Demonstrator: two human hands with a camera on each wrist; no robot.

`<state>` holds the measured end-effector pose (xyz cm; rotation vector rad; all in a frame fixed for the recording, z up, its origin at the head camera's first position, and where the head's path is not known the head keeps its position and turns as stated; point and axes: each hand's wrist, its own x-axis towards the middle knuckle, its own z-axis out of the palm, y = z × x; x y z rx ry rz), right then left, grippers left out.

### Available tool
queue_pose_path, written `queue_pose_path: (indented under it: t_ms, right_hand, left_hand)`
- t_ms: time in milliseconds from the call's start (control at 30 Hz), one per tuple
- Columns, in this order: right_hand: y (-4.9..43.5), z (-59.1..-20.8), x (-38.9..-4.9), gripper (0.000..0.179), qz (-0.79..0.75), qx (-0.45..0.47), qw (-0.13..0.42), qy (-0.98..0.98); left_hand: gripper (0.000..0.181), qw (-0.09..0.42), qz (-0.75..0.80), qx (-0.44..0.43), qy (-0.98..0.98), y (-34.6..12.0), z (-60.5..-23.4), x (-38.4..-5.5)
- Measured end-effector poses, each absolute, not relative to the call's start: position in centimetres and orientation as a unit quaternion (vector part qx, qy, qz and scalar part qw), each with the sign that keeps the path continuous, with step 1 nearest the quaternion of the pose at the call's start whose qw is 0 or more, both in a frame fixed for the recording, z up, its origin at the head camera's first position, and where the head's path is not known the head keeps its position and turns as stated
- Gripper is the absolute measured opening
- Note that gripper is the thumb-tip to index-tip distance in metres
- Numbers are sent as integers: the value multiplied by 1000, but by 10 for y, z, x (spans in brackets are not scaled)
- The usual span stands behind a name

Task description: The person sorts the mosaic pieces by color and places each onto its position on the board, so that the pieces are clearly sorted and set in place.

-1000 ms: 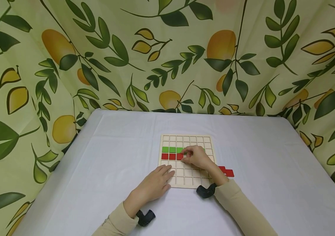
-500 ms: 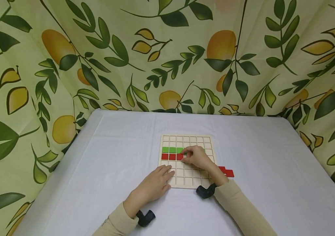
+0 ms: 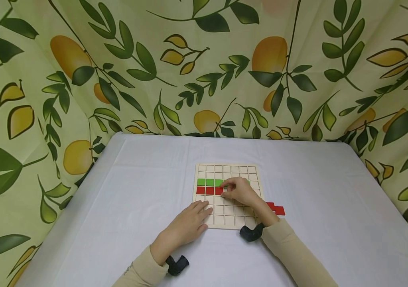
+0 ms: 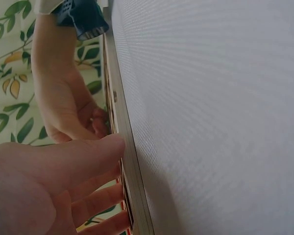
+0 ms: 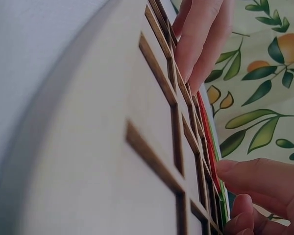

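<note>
A wooden grid board lies on the table, its square cells edged by dark grooves. Green tiles fill part of one row. Just below them, three red tiles sit side by side from the left edge. My right hand is over the board, thumb and index finger pinching the third red tile at its right end; in the right wrist view the thumb meets the red edge. My left hand rests with spread fingers on the board's near left edge. The right forearm hides some cells.
Loose red tiles lie on the table right of the board, partly behind the right wrist. A white cloth covers the table. Patterned fabric hangs behind and at both sides. Black wrist devices sit under both wrists.
The third red tile has barely shifted, if at all, under the right fingers. Both hands stay where they were.
</note>
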<state>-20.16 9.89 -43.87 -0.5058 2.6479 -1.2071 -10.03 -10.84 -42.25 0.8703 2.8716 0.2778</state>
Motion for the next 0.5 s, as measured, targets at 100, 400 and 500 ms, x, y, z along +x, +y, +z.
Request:
queue_pose_path:
  t_ms: [100,400,500]
  right_hand:
    - [100,-439,-201,24,-408,-174,95,891]
    - [104,-435,-198,21,-416,-175,98,887]
    - [107,-435,-196,21,-418,-183,94,885]
  left_hand:
    - [46,64,94,288,951,-108,-422,-100]
    - [47,64,92,288,951,-109,-423,-100]
    - [47,67,95,287,951,-109,-423,-100]
